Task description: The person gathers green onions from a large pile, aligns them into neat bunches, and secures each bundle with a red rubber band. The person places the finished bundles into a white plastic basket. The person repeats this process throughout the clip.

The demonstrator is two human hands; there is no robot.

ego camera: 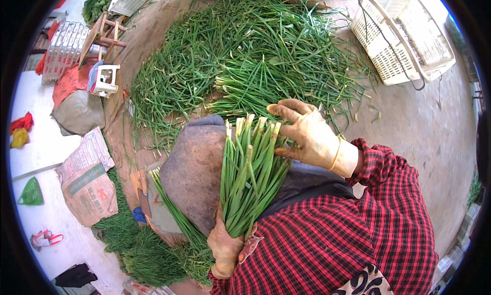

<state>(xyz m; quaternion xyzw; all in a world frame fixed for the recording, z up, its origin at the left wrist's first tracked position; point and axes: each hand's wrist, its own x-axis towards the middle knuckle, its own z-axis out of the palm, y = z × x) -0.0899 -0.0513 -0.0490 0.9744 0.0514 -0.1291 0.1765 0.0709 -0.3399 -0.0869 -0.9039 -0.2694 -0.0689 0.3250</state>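
Observation:
In my gloved left hand [226,245] is a bunch of long green chive-like stalks [249,176], gripped near its lower end. Their pale cut ends point away from me, and the bunch lies over my lap. My right hand [310,135], in a pale rubber glove, is beside the cut ends at the bunch's right edge. Its fingers are spread, with the lower ones touching or very near the stalks. Beyond my knees, more stalks [245,87] lie lined up on a large loose heap of the same greens [261,38].
A white plastic basket [383,53] with a handle stands at the upper right. Against my left leg rests a thin bundle of stalks [176,206], near a knife [144,205]. More greens [149,252] lie at lower left, beside a printed sack [90,191]. Stools [105,80] stand upper left.

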